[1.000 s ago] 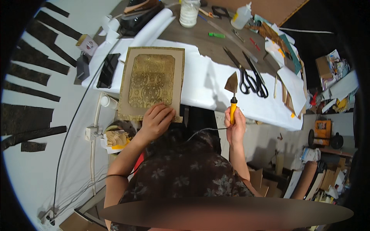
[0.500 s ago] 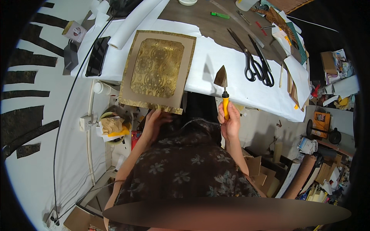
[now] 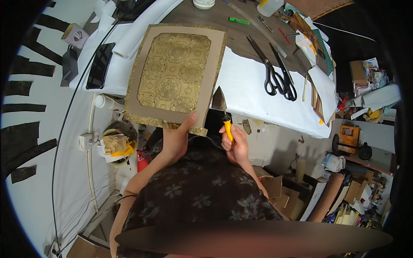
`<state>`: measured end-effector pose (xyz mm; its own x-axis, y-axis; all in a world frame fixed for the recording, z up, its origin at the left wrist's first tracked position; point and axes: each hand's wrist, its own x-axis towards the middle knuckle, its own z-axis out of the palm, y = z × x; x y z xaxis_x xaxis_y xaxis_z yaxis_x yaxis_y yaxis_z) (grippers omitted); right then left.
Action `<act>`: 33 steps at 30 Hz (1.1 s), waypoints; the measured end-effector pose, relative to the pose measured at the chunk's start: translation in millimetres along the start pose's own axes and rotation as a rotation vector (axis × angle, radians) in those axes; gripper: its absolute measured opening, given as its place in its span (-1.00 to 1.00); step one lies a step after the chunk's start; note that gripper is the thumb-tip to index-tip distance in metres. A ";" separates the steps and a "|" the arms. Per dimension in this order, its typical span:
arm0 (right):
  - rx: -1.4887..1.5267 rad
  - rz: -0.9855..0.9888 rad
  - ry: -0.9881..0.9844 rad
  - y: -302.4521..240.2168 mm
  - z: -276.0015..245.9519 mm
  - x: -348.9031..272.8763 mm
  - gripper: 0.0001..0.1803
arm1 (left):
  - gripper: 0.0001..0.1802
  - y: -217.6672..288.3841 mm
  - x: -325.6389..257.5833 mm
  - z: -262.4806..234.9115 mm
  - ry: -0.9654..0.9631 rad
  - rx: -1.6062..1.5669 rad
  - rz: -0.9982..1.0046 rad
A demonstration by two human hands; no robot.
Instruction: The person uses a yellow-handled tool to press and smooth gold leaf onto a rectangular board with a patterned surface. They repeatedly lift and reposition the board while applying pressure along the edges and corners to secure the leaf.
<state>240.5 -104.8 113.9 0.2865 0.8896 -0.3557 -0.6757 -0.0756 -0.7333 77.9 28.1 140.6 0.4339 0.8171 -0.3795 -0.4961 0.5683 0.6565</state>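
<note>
The left hand point(image 3: 175, 141) is pinching a gold-patterned, brown-bordered rectangular panel point(image 3: 174, 71), likely light, stiff, best edge-held; the right hand point(image 3: 237, 145) is gripping a yellow-handled, metal-bladed tool point(image 3: 227, 127) beside it.

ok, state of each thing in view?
Patterned board: face up, held by near edge
Left hand: closed on board, thumb on top
Yellow-handled tool: held, blade pointing away from body
Right hand: closed around tool
Black scissors: lying down, opening unclear
Phone: screen dark
Paper roll: rolled up
White paper: spread out, far edge torn
</note>
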 end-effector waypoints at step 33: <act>-0.318 -0.377 0.111 12.6 16.4 -12.6 -0.70 | -0.77 2.9 -13.5 16.9 0.107 0.221 0.191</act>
<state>217.2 -109.6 118.6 0.5533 0.8292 -0.0792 -0.2763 0.0930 -0.9566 83.3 17.1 158.7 0.2607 0.9195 -0.2942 -0.3806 0.3780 0.8440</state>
